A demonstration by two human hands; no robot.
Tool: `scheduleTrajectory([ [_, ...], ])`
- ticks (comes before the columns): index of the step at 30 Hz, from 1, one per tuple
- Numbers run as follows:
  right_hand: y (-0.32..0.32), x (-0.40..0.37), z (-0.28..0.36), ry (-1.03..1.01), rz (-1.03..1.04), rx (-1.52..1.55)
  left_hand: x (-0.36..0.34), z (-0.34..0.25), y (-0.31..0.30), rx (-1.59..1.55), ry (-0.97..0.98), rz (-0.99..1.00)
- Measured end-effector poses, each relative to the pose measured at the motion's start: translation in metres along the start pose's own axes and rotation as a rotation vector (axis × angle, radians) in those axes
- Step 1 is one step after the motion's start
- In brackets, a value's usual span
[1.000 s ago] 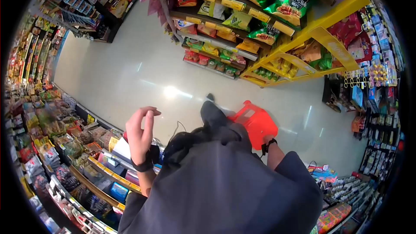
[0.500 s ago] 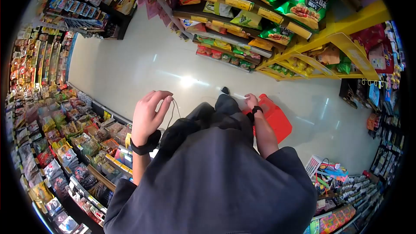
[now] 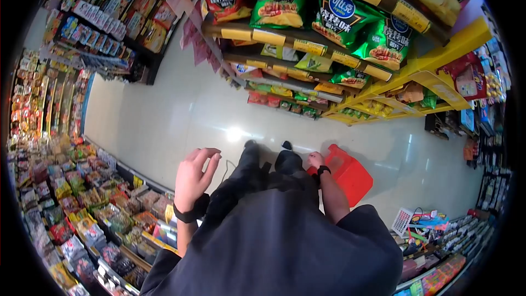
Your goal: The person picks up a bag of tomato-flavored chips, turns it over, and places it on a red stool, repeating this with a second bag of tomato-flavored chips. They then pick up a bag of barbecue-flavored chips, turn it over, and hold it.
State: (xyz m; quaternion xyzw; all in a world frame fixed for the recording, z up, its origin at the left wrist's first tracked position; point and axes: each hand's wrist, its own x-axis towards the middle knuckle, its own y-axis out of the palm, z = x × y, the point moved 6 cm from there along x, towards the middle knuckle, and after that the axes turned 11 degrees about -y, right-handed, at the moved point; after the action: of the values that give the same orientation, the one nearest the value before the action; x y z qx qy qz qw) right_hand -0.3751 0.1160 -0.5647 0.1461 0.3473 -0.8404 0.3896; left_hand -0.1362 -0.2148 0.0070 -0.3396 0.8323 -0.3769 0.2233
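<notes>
My left hand [image 3: 197, 178] hangs in the air at my left side, its fingers loosely curved and the thumb apart, holding nothing. A thin dark cable [image 3: 228, 168] loops beside it, near my trouser leg. My right hand [image 3: 316, 160] is low at my right side with the fingers curled closed. Right beside it is a red plastic shopping basket [image 3: 350, 176], which this hand appears to carry; the handle is hidden in the grip. Both wrists wear black bands. Below me, my two dark shoes show on the floor.
Ahead stands a shelf rack with price strips [image 3: 307, 46] and green chip bags [image 3: 279, 5]. Its yellow end frame [image 3: 438, 68] reaches to the right. Packaged snacks fill the bins [image 3: 82, 208] at left. A white plastic basket [image 3: 402, 221] stands among goods at lower right. Pale floor [image 3: 164, 109] lies between.
My view has tilted upward and the chip rack looks nearer. Both hands and the red basket sit lower in view. Both shoes now show, where one did before.
</notes>
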Motion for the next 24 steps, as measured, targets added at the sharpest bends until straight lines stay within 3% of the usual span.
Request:
scheduleTrajectory([
  [3, -0.009, -0.014, 0.02, -0.009, -0.158, -0.018, 0.013, -0.006, -0.012, -0.026, 0.091, 0.024],
  [5, -0.024, -0.026, 0.077, -0.052, -0.274, -0.041, 0.024, -0.014, -0.02, -0.046, 0.23, 0.074],
  [10, -0.034, -0.016, 0.193, -0.314, -0.312, 0.165, 0.047, -0.005, -0.036, -0.069, 0.409, 0.146],
  [14, -0.05, -0.012, 0.331, -0.592, -0.435, 0.177, 0.083, 0.018, -0.053, -0.147, 0.385, 0.155],
  [18, -0.065, -0.038, 0.477, -0.798, -0.485, 0.246, 0.115, 0.019, -0.077, -0.227, 0.491, 0.055],
  [24, -0.073, -0.07, 0.612, -0.924, -0.545, 0.272, 0.174, 0.02, -0.067, -0.576, 0.424, 0.057],
])
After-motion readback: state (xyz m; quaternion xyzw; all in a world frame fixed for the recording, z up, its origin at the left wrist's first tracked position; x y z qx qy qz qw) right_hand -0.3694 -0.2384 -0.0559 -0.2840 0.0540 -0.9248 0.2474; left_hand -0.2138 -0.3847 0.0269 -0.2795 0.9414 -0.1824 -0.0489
